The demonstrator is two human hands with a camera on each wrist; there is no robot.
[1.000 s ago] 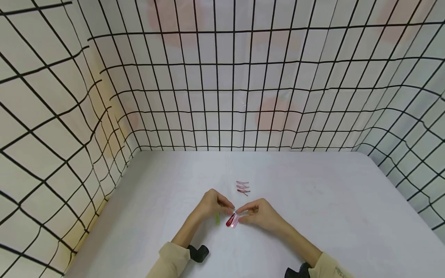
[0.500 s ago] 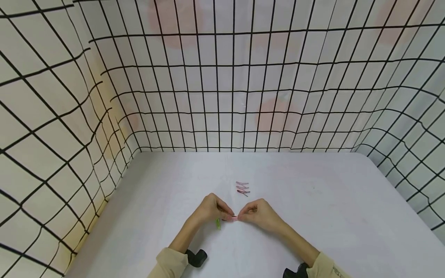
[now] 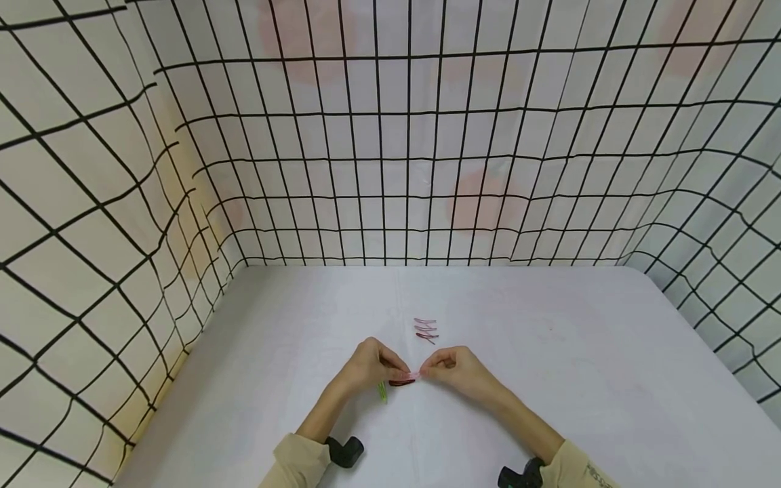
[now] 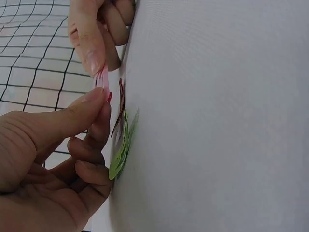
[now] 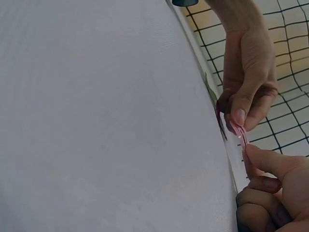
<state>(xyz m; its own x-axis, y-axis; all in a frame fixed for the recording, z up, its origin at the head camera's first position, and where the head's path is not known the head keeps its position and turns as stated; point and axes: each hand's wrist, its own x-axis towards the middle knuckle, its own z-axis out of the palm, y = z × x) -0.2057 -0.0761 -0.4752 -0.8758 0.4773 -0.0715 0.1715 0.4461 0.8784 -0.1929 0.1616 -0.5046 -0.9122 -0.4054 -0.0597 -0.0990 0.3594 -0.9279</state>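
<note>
A pink snap hair clip (image 5: 240, 134) is pinched at one end by each hand, thumb against fingers, just above the table. My left hand (image 3: 373, 362) holds it from the left. From the other side my right hand (image 3: 460, 369) grips its opposite end, fingertips close to the left ones. Right under the left fingertips in the head view shows a dark red hair clip (image 3: 401, 383). Below the left hand a green hair clip (image 3: 382, 392) lies on the table; it shows larger in the left wrist view, by the curled lower fingers.
Farther back on the white table (image 3: 549, 379) lie several slim, opened hair clips (image 3: 426, 329), pink and dark red, stacked in a short row. A black wire grid (image 3: 390, 169) over pale cloth walls in the back and both sides. Each wrist wears a black camera (image 3: 346, 452).
The pink clip, first lying beside the red one, has turned sideways and come up between both hands. The red clip has turned sideways as well. The hands have shifted only slightly.
</note>
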